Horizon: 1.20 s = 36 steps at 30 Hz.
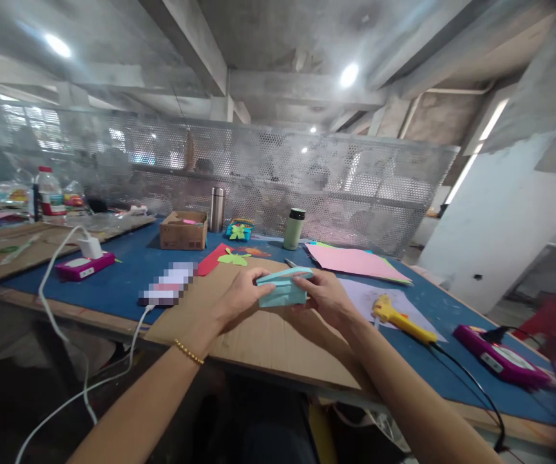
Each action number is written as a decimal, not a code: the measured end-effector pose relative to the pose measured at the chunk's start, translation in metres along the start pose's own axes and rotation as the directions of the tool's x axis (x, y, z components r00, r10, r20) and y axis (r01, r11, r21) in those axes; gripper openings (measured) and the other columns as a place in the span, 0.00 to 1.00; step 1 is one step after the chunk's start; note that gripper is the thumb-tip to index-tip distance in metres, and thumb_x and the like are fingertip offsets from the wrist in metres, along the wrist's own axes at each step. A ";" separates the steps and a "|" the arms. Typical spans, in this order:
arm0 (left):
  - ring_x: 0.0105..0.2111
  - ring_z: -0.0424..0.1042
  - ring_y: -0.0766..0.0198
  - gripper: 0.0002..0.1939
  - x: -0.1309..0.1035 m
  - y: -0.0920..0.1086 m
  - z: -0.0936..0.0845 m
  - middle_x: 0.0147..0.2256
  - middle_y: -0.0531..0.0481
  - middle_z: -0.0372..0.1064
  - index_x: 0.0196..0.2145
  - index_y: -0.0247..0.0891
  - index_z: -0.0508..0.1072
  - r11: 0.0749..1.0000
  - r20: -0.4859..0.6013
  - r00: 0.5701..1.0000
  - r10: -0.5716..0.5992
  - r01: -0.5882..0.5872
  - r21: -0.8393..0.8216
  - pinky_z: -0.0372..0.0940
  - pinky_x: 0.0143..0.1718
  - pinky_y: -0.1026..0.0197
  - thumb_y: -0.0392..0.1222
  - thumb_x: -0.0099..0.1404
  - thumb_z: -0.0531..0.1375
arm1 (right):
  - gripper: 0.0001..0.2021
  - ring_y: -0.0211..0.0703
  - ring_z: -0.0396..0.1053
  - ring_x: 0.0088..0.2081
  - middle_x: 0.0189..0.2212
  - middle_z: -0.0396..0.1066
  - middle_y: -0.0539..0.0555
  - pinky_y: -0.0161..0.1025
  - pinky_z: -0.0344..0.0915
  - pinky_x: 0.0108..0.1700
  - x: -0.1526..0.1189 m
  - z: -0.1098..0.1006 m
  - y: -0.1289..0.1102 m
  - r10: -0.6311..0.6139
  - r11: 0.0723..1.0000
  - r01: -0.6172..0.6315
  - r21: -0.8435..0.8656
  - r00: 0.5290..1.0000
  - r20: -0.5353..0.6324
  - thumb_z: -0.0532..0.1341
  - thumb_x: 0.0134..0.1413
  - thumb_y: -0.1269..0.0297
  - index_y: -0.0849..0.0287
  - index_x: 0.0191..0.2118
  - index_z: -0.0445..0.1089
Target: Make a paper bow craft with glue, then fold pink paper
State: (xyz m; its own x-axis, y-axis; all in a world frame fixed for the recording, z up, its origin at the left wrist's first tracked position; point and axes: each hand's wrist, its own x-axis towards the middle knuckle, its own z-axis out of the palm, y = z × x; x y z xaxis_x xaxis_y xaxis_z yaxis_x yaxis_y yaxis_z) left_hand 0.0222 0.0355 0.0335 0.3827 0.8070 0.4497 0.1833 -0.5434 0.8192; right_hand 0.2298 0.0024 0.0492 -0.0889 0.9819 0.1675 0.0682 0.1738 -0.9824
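Observation:
A folded light blue paper piece (283, 291) is held up between both hands above a brown cardboard sheet (258, 341). My left hand (245, 293) pinches its left end, thumb on the front side. My right hand (323, 295) grips the right end, with the thumb over the upper edge. Behind the paper, the grey tip of a tool (290, 263) shows; the rest of it is hidden. Green paper cutouts (233, 258) and a red paper piece (214, 259) lie beyond my left hand.
A yellow glue gun (403, 320) rests on pale paper at right, near a purple power strip (502, 357). Pink sheets (355, 261), a green bottle (294, 229), a steel flask (217, 209) and a cardboard box (183, 231) stand or lie farther back. A white cable (135, 341) hangs at left.

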 end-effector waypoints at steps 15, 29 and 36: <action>0.41 0.72 0.55 0.15 -0.003 0.004 0.001 0.41 0.45 0.77 0.43 0.35 0.79 0.999 0.041 0.999 -0.023 0.025 -0.036 0.65 0.42 0.58 0.39 0.59 0.60 | 0.19 0.41 0.74 0.30 0.33 0.77 0.56 0.36 0.75 0.26 -0.003 0.000 -0.001 -0.006 1.000 0.005 0.006 0.998 0.059 0.72 0.47 0.53 0.61 0.41 0.78; 0.40 0.72 0.57 0.14 -0.006 0.004 0.003 0.40 0.46 0.76 0.42 0.34 0.77 0.988 0.029 0.998 -0.056 0.060 -0.143 0.65 0.40 0.60 0.40 0.58 0.60 | 0.20 0.40 0.73 0.29 0.31 0.76 0.54 0.37 0.76 0.28 -0.003 -0.001 0.000 -0.014 0.999 0.007 0.052 0.991 0.136 0.72 0.48 0.52 0.62 0.43 0.77; 0.42 0.71 0.57 0.19 -0.006 0.003 0.001 0.43 0.44 0.75 0.47 0.32 0.76 0.978 0.072 0.996 -0.057 0.070 -0.195 0.64 0.42 0.60 0.41 0.58 0.62 | 0.19 0.41 0.73 0.30 0.33 0.77 0.55 0.39 0.77 0.27 -0.001 -0.002 -0.001 -0.026 0.998 0.020 0.063 0.995 0.095 0.72 0.48 0.53 0.61 0.43 0.78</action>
State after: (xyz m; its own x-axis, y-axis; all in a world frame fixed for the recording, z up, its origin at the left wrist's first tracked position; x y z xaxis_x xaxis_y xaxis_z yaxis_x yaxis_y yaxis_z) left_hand 0.0219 0.0289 0.0331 0.4361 0.8179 0.3754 0.0293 -0.4298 0.9024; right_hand 0.2321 0.0010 0.0498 -0.1849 0.9653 0.1845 0.0041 0.1885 -0.9821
